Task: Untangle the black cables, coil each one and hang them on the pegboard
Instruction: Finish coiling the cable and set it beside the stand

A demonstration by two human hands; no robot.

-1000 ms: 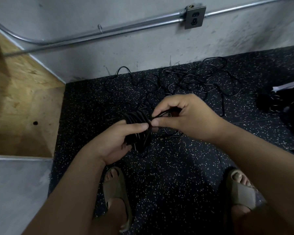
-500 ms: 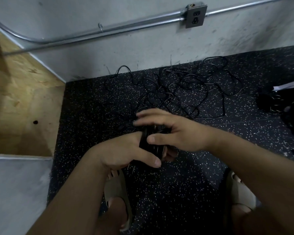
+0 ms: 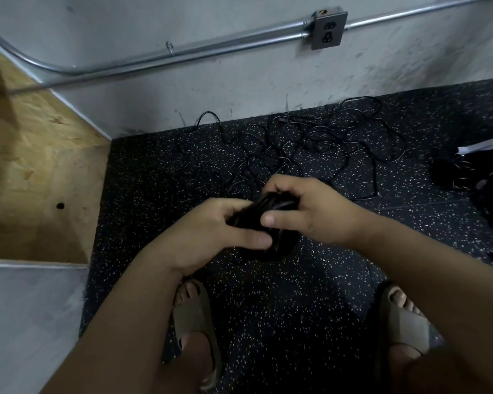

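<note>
Left hand (image 3: 211, 231) and right hand (image 3: 316, 211) are clenched around the coiled cable (image 3: 261, 213); light and springy, it is judged best gripped across all loops.

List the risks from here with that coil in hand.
1. The left hand and right hand both grip the coil. If either loosens, the loops may spring apart.
2. The tangle lies on the floor just beyond the hands. If the coil's tail runs into it, pulling may tighten the knots.
</note>
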